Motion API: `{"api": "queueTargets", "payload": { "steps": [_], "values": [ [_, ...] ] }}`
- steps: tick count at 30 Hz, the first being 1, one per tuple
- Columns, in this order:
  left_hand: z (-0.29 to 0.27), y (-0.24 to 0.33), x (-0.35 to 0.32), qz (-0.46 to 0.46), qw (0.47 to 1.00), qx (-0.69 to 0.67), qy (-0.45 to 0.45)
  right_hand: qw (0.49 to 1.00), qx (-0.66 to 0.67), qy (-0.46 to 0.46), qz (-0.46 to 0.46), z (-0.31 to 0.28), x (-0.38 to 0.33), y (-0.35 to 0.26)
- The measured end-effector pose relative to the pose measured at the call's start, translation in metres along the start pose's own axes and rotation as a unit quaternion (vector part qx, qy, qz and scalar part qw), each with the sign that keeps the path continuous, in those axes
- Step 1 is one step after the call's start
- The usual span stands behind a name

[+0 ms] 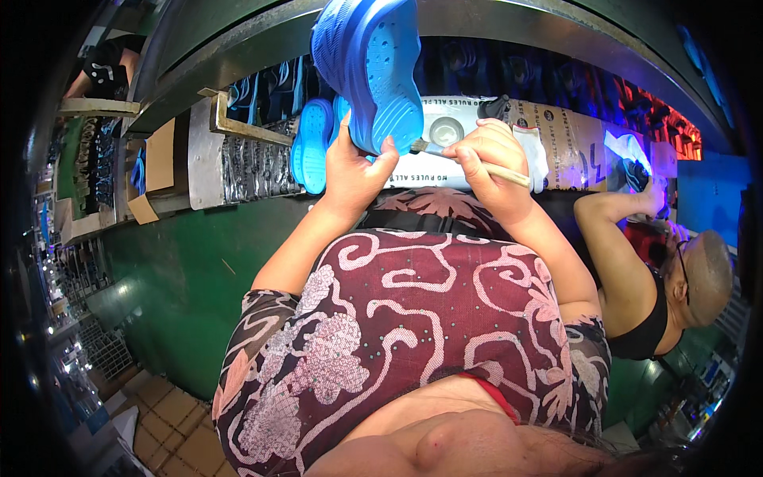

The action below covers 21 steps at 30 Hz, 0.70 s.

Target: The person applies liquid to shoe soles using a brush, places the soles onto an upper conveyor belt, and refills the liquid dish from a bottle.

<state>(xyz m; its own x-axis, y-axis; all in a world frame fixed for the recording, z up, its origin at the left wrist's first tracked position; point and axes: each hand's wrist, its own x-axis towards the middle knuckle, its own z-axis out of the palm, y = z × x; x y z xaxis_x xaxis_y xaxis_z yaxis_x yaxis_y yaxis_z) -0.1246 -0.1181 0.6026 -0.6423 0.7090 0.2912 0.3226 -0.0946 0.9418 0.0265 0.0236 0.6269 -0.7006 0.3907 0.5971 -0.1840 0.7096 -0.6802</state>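
My left hand [354, 171] grips the heel end of a blue clog-style shoe [372, 67] and holds it up, sole side toward me. A thin brush [445, 153] with a pale wooden handle is pinched in my right hand [489, 163], and its dark tip touches the shoe's edge near my left thumb. Both forearms rise from my patterned maroon top toward the work line.
Two more blue shoes [311, 147] lie on the conveyor behind my left hand. A pale printed sheet [556, 135] covers the belt. A co-worker [675, 294] stands at my right, one arm reaching onto the line. The green machine wall [183, 270] runs below; cardboard pieces [159, 159] sit at left.
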Motion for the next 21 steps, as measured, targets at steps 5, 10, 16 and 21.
{"api": "queueTargets", "payload": {
  "steps": [5, 10, 16, 21],
  "values": [
    [-0.007, -0.008, 0.001, 0.040, 0.998, 0.048, -0.007, 0.999, -0.031, -0.010, 0.007, 0.002, 0.000, -0.001],
    [-0.009, -0.005, 0.000, 0.056, 0.995, 0.081, -0.015, 1.000, -0.022, 0.013, 0.015, 0.001, 0.001, -0.001],
    [-0.008, -0.006, -0.003, 0.028, 0.998, 0.054, -0.022, 0.999, -0.048, -0.016, 0.002, 0.003, 0.002, 0.003],
    [-0.008, -0.014, -0.004, 0.068, 0.996, 0.059, -0.015, 0.999, -0.032, -0.012, 0.011, -0.001, 0.000, 0.002]
  ]
}}
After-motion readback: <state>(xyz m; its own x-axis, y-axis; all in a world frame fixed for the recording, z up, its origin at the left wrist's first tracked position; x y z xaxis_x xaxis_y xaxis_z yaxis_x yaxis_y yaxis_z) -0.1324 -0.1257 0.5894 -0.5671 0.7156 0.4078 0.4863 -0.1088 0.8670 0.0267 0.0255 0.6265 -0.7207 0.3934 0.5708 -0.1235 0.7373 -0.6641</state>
